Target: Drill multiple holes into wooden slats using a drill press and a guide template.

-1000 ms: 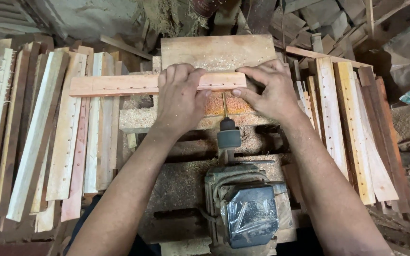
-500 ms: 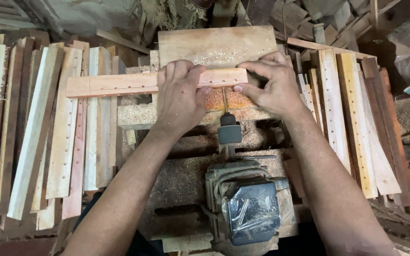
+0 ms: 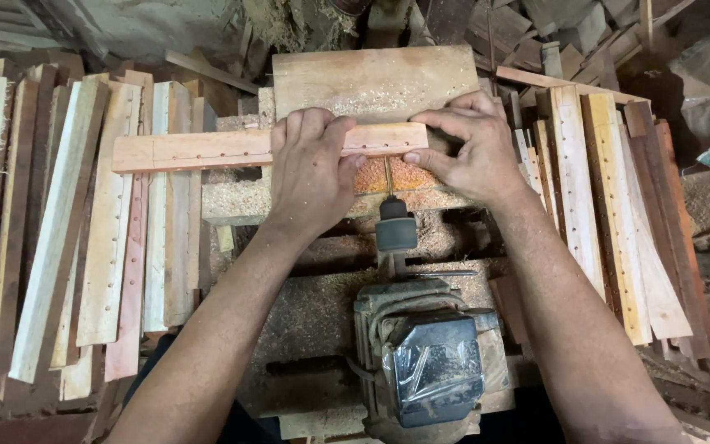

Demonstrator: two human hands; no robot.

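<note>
Fingers first among the worries: left hand (image 3: 310, 168) clamped over the long pale reddish wooden slat with a row of small holes (image 3: 199, 150), right hand (image 3: 474, 152) pinching the same slat at its 3 o'clock end, thumb under, fingertips on top. Slat lying crosswise on the sawdust-strewn wooden worktop (image 3: 371, 82), directly at 12 o'clock of the thin drill bit (image 3: 388, 175) held in the dark round chuck (image 3: 395, 233) of the grey plastic-wrapped electric motor (image 3: 429, 362). Judged risks: bit point very near both thumbs, so any slip on loose sawdust likely to bring skin against it; uneven pressure from the two hands likely to skew the slat and place a hole off the row; long unsupported end toward 9 o'clock apt to lever the piece upward. Hard to tell: whether the bit spins, whether its tip already touches wood, since the hands cover the contact point. Stacks of drilled wooden slats at 9 o'clock (image 3: 100, 230) and at 3 o'clock (image 3: 610, 214) partly cut off by the frame edges; underside of the worktop unseen.
</note>
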